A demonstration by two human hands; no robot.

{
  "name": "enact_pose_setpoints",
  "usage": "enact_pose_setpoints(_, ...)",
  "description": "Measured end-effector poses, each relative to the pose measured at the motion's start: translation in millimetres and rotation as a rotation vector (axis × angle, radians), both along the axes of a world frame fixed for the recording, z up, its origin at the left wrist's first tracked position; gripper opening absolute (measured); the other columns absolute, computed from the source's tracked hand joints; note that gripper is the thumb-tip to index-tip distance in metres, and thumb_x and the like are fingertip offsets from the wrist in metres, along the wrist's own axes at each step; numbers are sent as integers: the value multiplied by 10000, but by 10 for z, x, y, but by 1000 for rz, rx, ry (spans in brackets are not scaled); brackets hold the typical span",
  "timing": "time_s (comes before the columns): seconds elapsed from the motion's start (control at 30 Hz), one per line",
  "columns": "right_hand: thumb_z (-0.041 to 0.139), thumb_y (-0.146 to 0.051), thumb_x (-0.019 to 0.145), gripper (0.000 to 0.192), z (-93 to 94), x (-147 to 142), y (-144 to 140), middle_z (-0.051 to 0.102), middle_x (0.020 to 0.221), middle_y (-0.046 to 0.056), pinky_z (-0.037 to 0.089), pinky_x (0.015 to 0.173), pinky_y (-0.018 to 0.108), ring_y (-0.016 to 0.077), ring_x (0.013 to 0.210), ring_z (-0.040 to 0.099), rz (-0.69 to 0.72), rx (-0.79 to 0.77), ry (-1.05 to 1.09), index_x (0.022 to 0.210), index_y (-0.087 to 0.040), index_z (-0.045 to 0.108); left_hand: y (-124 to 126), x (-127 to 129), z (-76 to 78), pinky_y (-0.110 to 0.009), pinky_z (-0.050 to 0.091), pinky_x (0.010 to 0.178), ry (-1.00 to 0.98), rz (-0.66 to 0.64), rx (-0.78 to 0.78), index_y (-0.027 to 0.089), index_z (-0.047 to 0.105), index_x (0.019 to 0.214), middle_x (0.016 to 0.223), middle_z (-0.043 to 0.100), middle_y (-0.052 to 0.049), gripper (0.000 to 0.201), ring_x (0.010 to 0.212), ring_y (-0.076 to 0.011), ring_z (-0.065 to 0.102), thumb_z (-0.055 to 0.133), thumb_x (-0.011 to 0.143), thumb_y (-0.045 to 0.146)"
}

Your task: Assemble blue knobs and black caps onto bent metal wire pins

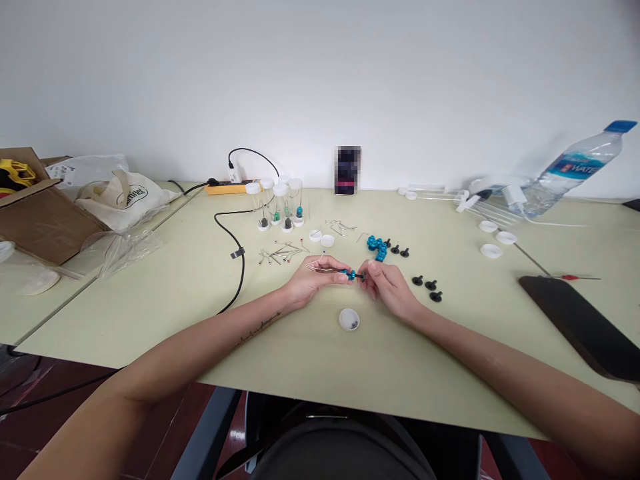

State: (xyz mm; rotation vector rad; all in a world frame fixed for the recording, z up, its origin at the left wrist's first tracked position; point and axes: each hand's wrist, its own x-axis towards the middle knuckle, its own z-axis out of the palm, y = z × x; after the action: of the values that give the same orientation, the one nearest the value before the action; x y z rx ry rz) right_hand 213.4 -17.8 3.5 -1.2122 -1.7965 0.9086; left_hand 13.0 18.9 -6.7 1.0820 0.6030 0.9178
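My left hand (pixel 313 280) is closed around a small blue metal part (pixel 349 274), with a thin bent metal rod sticking out over the fingers. At the right end of the blue part is a black disc-ended piece (pixel 361 277), which the fingertips of my right hand (pixel 387 283) pinch. Both hands meet just above the table, and the two pieces line up end to end. Below them lies a white cap (pixel 349 320) with tiny dark bits in it. Beyond my right hand sit several blue metal parts (pixel 377 247) in a cluster.
Several black disc pieces (pixel 431 285) lie to the right. Metal rods (pixel 283 251) and clear tubes (pixel 287 207) with white caps stand or lie behind my left hand. A phone (pixel 347 172) leans on the wall. A water bottle (pixel 575 167) and black slab (pixel 580 327) are at right.
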Motion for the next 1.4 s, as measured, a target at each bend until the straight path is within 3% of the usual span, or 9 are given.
enact_pose_setpoints(0.17, 326, -566, 972, 435, -12, -16, -19, 625, 843, 43, 454, 585, 293, 145, 625, 554, -46, 115, 172, 1009, -220, 587, 14, -1, 7, -385, 505, 929, -57, 87, -34, 150, 725, 793, 869, 741, -43, 265, 808, -174, 703, 864, 579, 221)
enact_pose_setpoints(0.47, 309, -589, 967, 548, -64, 6, 14, 633, 686, 52, 447, 553, 288, 150, 580, 565, 49, -52, 111, 799, -180, 634, 17, -5, 9, -382, 507, 918, -58, 105, -49, 150, 729, 793, 869, 740, -43, 268, 804, -175, 706, 868, 570, 203)
enact_pose_setpoints(0.7, 357, -518, 981, 448, 29, -22, 3, 584, 644, 0, 419, 588, 280, 125, 547, 523, 40, -20, -32, 705, -199, 506, 14, 6, 3, -321, 515, 860, -18, 85, 1, 134, 733, 777, 861, 740, -52, 249, 805, -152, 687, 865, 573, 184)
enact_pose_setpoints(0.87, 568, -401, 903, 190, 12, -12, 14, 603, 766, -5, 405, 607, 269, 153, 688, 552, 13, 88, -73, 895, -220, 511, 23, -8, -22, -297, 519, 787, 1, 72, -12, 144, 734, 793, 873, 736, -46, 248, 771, -142, 681, 859, 586, 196)
enact_pose_setpoints(0.97, 580, -388, 895, 181, -11, 4, 21, 605, 760, -7, 409, 612, 268, 152, 687, 557, 10, 99, -59, 881, -220, 514, 24, -14, -26, -314, 524, 788, 0, 55, -24, 149, 731, 801, 865, 736, -42, 248, 767, -152, 688, 856, 594, 204)
enact_pose_setpoints(1.1, 372, -434, 987, 370, -7, 11, 16, 576, 648, -8, 407, 589, 277, 132, 569, 519, 113, 18, -74, 722, -208, 497, 15, -13, -9, -309, 518, 824, 3, 20, -9, 126, 731, 791, 828, 736, -47, 259, 765, -153, 695, 864, 578, 188)
enact_pose_setpoints(1.23, 556, -347, 906, 134, -26, 6, 19, 606, 798, 3, 425, 629, 271, 155, 707, 569, 16, 128, -79, 893, -220, 518, 26, -21, -11, -322, 526, 804, -1, 15, -24, 142, 727, 817, 837, 735, -37, 258, 756, -153, 694, 854, 601, 200)
enact_pose_setpoints(1.3, 610, -330, 871, 152, -36, 5, 22, 616, 842, 8, 438, 648, 268, 160, 749, 586, -9, 148, -47, 927, -224, 517, 33, -25, -17, -332, 528, 801, -3, 15, -26, 150, 725, 830, 829, 734, -32, 260, 754, -156, 695, 850, 609, 207)
enact_pose_setpoints(1.4, 493, -447, 938, 285, -24, 6, 16, 618, 718, 5, 436, 600, 267, 139, 615, 567, 82, 9, -9, 788, -207, 534, 26, -26, -14, -332, 517, 837, 3, 3, 1, 135, 728, 817, 821, 736, -41, 263, 761, -154, 694, 856, 597, 200)
